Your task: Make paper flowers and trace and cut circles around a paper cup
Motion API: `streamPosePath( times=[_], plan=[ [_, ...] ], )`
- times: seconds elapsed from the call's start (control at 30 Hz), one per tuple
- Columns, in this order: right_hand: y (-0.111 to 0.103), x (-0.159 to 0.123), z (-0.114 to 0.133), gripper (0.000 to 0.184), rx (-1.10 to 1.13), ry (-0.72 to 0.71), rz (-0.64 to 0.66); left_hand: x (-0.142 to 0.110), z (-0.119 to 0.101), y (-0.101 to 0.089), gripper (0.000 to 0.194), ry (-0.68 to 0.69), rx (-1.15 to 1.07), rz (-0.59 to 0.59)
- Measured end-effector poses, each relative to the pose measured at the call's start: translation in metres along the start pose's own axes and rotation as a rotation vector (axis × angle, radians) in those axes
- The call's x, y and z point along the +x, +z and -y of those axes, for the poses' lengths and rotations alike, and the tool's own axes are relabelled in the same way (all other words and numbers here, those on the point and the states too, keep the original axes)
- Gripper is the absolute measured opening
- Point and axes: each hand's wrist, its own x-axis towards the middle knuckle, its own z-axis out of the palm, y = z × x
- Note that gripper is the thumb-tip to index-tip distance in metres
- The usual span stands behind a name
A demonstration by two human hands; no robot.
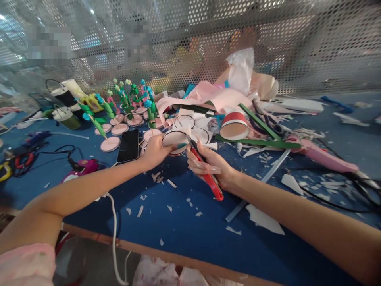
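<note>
My left hand grips the near left edge of a white round piece with a dark rim, thumb on its face. Closed round the handles of a red-handled plier-like tool, my right hand holds the tool's dark jaws at the piece's right edge. I cannot tell whether the jaws are closed on it. Just behind lie more white discs with dark outlines. A red-and-white paper cup lies on its side to the right.
Several green paper plants on pink round bases stand at the left, near a black phone. A pink glue gun and cords lie right. White scraps litter the blue table. Behind rises a perforated metal screen.
</note>
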Motion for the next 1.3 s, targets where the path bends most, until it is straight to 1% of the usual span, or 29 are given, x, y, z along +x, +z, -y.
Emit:
streamPosePath(
  times=[0.13,0.3,0.4,0.47,0.67,0.73,0.87,0.97,1.03,1.17,1.23,1.3],
  plan=[
    [-0.002,0.002,-0.002,0.040,-0.044,-0.027,0.018,0.000,0.001,0.000,0.029,-0.051,-0.075,0.017],
    [-0.004,0.003,-0.002,0.046,-0.059,-0.025,0.075,0.000,0.003,0.001,0.029,-0.045,-0.084,-0.023],
    [-0.005,0.003,-0.001,0.047,-0.067,-0.009,0.072,0.000,0.005,0.002,0.030,-0.108,-0.161,-0.006],
    [-0.007,0.004,-0.002,0.048,-0.077,-0.002,0.088,-0.001,0.005,0.004,0.031,-0.139,-0.205,-0.018],
    [-0.010,0.004,-0.003,0.047,-0.071,-0.040,0.143,0.000,0.004,0.004,0.029,-0.205,-0.247,-0.050],
    [-0.009,0.003,-0.003,0.047,-0.080,-0.037,0.139,0.000,0.004,0.003,0.027,-0.173,-0.161,-0.070],
    [-0.006,0.000,-0.005,0.046,-0.091,-0.035,0.096,0.001,0.005,-0.003,0.024,-0.010,0.150,-0.096],
    [-0.004,-0.001,-0.005,0.043,-0.091,-0.044,0.081,-0.001,0.003,-0.005,0.026,0.032,0.273,-0.078],
    [-0.004,0.000,-0.005,0.041,-0.096,-0.055,0.083,-0.003,0.001,-0.005,0.022,0.087,0.297,-0.060],
    [-0.003,0.002,-0.001,0.035,-0.101,-0.066,0.077,-0.006,-0.004,-0.002,0.012,0.233,0.258,-0.006],
    [-0.002,0.002,0.001,0.034,-0.091,-0.063,0.075,-0.006,-0.004,-0.001,0.013,0.244,0.253,-0.004],
    [0.000,0.002,0.003,0.033,-0.085,-0.067,0.070,-0.006,-0.004,0.000,0.014,0.227,0.269,-0.011]
  ],
)
